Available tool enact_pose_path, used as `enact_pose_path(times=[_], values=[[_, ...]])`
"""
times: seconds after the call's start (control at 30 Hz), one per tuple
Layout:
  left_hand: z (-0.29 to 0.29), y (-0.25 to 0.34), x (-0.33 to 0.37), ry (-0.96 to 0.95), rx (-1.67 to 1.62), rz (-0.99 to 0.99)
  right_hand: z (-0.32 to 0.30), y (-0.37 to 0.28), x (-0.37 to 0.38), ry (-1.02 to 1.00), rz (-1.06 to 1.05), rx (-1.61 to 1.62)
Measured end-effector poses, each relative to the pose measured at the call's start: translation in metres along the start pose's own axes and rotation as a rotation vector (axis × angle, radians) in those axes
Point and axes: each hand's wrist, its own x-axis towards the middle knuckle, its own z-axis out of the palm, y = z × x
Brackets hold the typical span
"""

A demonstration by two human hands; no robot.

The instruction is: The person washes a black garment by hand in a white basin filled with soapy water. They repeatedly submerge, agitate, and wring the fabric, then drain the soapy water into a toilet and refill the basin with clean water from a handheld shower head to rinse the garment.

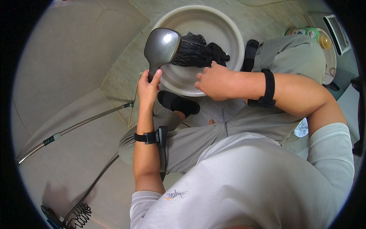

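Note:
My left hand (149, 86) is wrapped round the handle of a dark grey shower head (163, 47). Fine streams of water run from its face onto a wet black cloth (207, 53). The cloth lies bunched inside a round white basin (237, 36) with a little water in it. Over the basin's near right side hovers my right hand (216, 81), its fingers loosely bent and apart. Nothing shows in that hand. Its upper fingertips are right by the cloth's lower edge; whether they touch it I cannot tell.
My slippered feet (179, 103) flank the basin on the tiled floor. A metal pole (87, 119) lies to the left, and a coiled black cord (81, 213) is at the lower left. A green bottle with a yellow cap (324, 42) stands beyond my right knee.

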Motion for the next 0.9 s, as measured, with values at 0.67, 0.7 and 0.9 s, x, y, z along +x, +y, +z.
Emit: enact_pose_path(times=[0.67, 0.7, 0.9], values=[[0.0028, 0.0050, -0.0004, 0.000, 0.012, -0.008, 0.0001, -0.0009, 0.0016, 0.025, -0.009, -0.001], [0.0030, 0.0047, -0.0005, 0.002, 0.009, -0.004, 0.0000, -0.0011, 0.0017, 0.024, -0.008, 0.005], [0.0027, 0.0048, -0.0002, 0.003, 0.017, -0.005, 0.0011, -0.0011, 0.0027, 0.025, -0.007, 0.004]])
